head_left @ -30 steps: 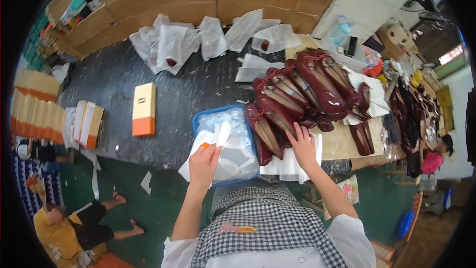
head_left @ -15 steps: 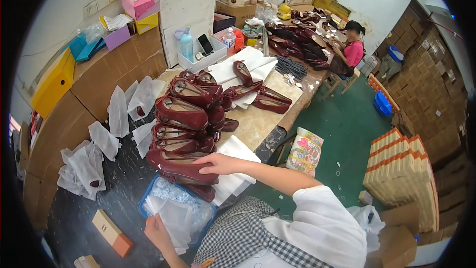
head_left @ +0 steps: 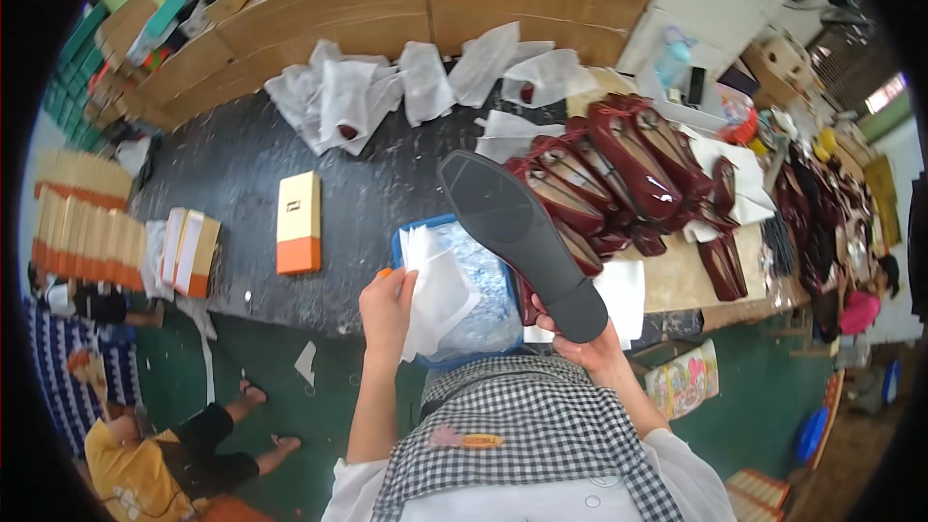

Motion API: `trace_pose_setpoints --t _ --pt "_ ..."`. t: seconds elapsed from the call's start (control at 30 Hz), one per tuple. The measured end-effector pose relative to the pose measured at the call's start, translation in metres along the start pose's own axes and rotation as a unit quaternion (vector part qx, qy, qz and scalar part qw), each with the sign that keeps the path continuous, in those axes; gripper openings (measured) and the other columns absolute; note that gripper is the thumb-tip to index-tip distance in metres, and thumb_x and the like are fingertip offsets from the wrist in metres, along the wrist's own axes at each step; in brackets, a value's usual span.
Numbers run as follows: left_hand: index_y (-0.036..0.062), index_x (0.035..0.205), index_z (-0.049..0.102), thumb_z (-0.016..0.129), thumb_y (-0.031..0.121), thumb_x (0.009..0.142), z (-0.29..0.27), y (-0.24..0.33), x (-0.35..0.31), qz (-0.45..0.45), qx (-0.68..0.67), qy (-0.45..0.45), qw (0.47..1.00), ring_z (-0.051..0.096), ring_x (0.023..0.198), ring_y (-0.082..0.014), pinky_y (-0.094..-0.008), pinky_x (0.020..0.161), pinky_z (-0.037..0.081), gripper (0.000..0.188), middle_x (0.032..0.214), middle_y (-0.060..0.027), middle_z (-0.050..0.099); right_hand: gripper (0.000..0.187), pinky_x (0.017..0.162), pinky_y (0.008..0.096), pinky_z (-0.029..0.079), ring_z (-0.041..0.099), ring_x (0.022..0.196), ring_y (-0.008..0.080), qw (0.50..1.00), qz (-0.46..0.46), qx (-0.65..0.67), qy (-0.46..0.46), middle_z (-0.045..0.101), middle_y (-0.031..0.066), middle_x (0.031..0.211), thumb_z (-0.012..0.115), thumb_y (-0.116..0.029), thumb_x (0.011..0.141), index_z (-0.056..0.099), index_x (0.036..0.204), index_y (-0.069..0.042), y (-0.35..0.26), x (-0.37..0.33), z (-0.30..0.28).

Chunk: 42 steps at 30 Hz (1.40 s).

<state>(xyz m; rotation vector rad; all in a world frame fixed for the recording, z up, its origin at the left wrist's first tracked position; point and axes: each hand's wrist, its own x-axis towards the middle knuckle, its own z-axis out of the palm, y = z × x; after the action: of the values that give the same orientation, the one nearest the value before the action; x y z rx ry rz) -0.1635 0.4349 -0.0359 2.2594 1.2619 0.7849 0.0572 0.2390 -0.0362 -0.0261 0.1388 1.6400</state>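
Note:
My right hand [head_left: 592, 346] is closed round the heel end of a flat shoe [head_left: 512, 232], its black sole facing up toward me. My left hand [head_left: 387, 304] pinches a white translucent bag [head_left: 435, 295] above a blue basket [head_left: 449, 362] of bluish-white small packets. A small orange thing shows at the left fingertips; I cannot tell what it is. Just beyond the held shoe lies a pile of dark red ballet flats [head_left: 628, 174], partly hidden by it. White wrapped bundles [head_left: 362, 101], some with a dark red bit showing, line the table's far side.
On the black table [head_left: 217, 164] stands a cream and orange box [head_left: 299, 222]. Similar boxes [head_left: 87, 222] are stacked at far left. A person in a yellow shirt [head_left: 135, 469] sits at lower left; another in pink [head_left: 858, 314] is at far right. A cushioned stool [head_left: 683, 382] stands right.
The view has swung left. My right hand has lifted a shoe off the pile and turned its sole up. The white bag in my left hand is now raised over the basket.

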Motion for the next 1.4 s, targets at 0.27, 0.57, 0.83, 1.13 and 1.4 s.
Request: trace_pose_setpoints --t 0.27,0.57,0.83,1.13,1.4 --pt "0.0012 0.080 0.064 0.064 0.016 0.082 -0.019 -0.001 -0.001 -0.048 0.021 0.028 0.998 0.056 0.063 -0.0361 -0.0414 0.056 0.043 0.015 0.069 -0.0178 0.056 0.046 0.074 0.0294 0.052 0.058 0.099 0.0213 0.943 0.030 -0.310 0.114 0.053 0.0153 0.122 0.048 -0.023 0.094 0.041 0.131 0.003 0.002 0.011 0.024" --pt "0.0073 0.087 0.065 0.061 0.016 0.083 -0.017 0.017 -0.019 0.066 0.021 -0.047 0.997 0.059 0.057 -0.0301 -0.0386 0.049 0.046 0.010 0.070 -0.0131 0.058 0.029 0.074 0.0309 0.050 0.059 0.088 0.0261 0.241 -0.048 -0.968 -0.053 0.063 0.0130 0.098 0.059 -0.015 0.084 0.060 0.111 -0.004 0.026 0.031 0.068" --pt "-0.0018 0.082 0.066 0.065 0.009 0.080 -0.036 0.043 -0.047 -0.097 -0.171 -0.026 0.980 0.057 0.056 -0.0148 -0.0281 0.050 0.044 0.011 0.068 -0.0076 0.060 0.029 0.083 0.0303 0.047 0.057 0.094 0.0118 0.736 0.108 -0.657 0.122 0.062 0.0039 0.106 0.049 -0.022 0.094 0.057 0.113 -0.002 0.043 0.169 0.011" --pt "-0.0039 0.083 0.064 0.056 0.016 0.091 -0.017 -0.008 -0.032 -0.296 -0.412 0.106 0.855 0.047 0.066 -0.0019 -0.0192 0.056 0.037 0.023 0.074 0.0041 0.058 0.018 0.069 0.0279 0.049 0.061 0.079 0.0132 0.664 0.036 -0.747 0.006 0.063 0.0058 0.076 0.061 -0.019 0.086 0.064 0.093 -0.002 0.068 0.168 0.009" --pt "-0.0071 0.074 0.058 0.062 0.007 0.084 -0.018 -0.012 -0.019 -0.166 -0.287 0.019 0.943 0.033 0.057 -0.0034 -0.0237 0.049 0.024 0.017 0.059 0.0048 0.039 0.038 0.077 0.0432 0.046 0.056 0.091 0.0327 -0.063 -0.307 -0.929 0.195 0.059 0.0098 0.102 0.075 -0.022 0.064 0.062 0.098 -0.008 -0.123 0.065 0.121"
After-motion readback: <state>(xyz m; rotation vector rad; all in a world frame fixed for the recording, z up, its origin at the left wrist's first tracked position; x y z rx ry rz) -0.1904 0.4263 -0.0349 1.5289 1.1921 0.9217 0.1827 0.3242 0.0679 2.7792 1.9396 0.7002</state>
